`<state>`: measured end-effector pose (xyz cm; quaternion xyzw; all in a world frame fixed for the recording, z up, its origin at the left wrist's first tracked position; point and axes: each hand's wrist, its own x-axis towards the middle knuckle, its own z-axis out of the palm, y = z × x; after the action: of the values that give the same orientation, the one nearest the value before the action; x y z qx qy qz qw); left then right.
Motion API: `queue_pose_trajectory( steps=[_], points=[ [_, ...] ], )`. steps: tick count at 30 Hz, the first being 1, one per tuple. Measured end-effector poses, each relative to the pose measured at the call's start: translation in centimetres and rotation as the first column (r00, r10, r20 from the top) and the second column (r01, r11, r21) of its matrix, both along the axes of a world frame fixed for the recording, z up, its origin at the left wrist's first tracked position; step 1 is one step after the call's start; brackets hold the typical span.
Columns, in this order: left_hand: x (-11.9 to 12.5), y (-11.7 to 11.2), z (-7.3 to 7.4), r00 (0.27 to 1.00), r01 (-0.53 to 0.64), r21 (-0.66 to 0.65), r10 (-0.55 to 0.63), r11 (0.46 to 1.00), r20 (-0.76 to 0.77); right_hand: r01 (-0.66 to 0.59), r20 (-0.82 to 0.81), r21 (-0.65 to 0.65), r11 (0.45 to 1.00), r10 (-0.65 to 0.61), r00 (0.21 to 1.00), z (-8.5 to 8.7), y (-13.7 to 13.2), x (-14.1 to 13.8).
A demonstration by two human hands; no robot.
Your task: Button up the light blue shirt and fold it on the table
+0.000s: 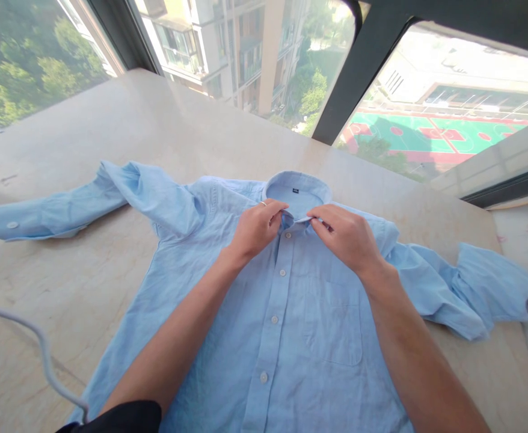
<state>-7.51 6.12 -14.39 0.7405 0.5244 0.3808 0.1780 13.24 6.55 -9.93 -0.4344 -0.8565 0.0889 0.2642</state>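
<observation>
A light blue button-up shirt (pixel 291 325) lies front side up on a beige stone sill (pixel 165 120), buttoned down the placket, sleeves spread left and right. My left hand (pixel 257 227) pinches the left tip of the collar (pixel 298 187) with closed fingers; a ring shows on one finger. My right hand (pixel 343 236) pinches the right collar tip the same way. Both hands meet just above the top button (pixel 287 235).
A white wire hanger (pixel 42 355) lies at the lower left beside the shirt's hem. Large windows (pixel 255 54) with dark frames rise right behind the sill's far edge. The left sleeve's cuff (pixel 9 224) reaches the sill's left side; the right sleeve (pixel 480 288) is bunched.
</observation>
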Motion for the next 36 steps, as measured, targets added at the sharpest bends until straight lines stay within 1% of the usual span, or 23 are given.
queue_pose_trajectory(
  steps=[2, 4, 7, 11, 14, 20, 22, 26, 31, 33, 36],
  points=[
    [0.0, 0.1, -0.4, 1.000, -0.014, 0.002, 0.014, 1.000, 0.005, 0.011, 0.035, -0.021, 1.000, -0.010, 0.999, 0.8, 0.3, -0.4],
    [0.0, 0.2, -0.8, 0.999, -0.005, 0.000, 0.005, 1.000, 0.032, 0.007, 0.078, -0.065, 0.998, -0.002, 0.997, 1.6, 0.7, -1.0],
    [-0.1, 0.4, -1.4, 0.996, 0.013, -0.001, -0.013, 1.000, 0.083, 0.000, 0.110, -0.151, 0.989, 0.017, 0.994, 2.2, 1.4, -2.1],
    [-0.3, 0.6, -1.7, 0.994, 0.018, 0.006, -0.019, 1.000, 0.111, -0.005, 0.062, -0.228, 0.974, 0.020, 0.998, 1.8, 2.0, -3.1],
    [-0.4, 0.7, -1.6, 0.991, 0.028, -0.015, -0.025, 1.000, 0.129, -0.027, 0.011, -0.235, 0.972, 0.030, 0.999, 1.3, 2.1, -3.1],
    [-0.5, 0.8, -1.2, 0.975, 0.029, -0.070, -0.013, 0.997, 0.221, -0.098, -0.050, -0.242, 0.965, 0.089, 0.995, 0.2, 2.0, -2.3],
    [-0.5, 0.8, -1.1, 0.969, 0.017, -0.086, 0.005, 0.996, 0.245, -0.113, -0.044, -0.230, 0.967, 0.105, 0.993, -0.3, 1.8, -2.2],
    [-0.3, 0.6, -0.8, 0.954, 0.012, -0.131, 0.027, 0.991, 0.298, -0.139, -0.054, -0.150, 0.979, 0.132, 0.990, -1.1, 1.5, -2.4],
    [-0.1, 0.4, 0.2, 0.955, 0.055, -0.193, 0.005, 0.980, 0.296, -0.183, -0.109, -0.054, 0.982, 0.177, 0.978, -1.5, 1.2, -3.0],
    [-0.2, 0.4, 0.6, 0.953, 0.078, -0.215, -0.010, 0.973, 0.304, -0.175, -0.132, -0.003, 0.985, 0.173, 0.976, -1.7, 1.0, -3.1],
    [-0.3, 0.4, 0.9, 0.935, 0.112, -0.262, -0.012, 0.958, 0.356, -0.152, -0.185, 0.077, 0.985, 0.164, 0.969, -2.3, 0.9, -3.3]
  ],
)
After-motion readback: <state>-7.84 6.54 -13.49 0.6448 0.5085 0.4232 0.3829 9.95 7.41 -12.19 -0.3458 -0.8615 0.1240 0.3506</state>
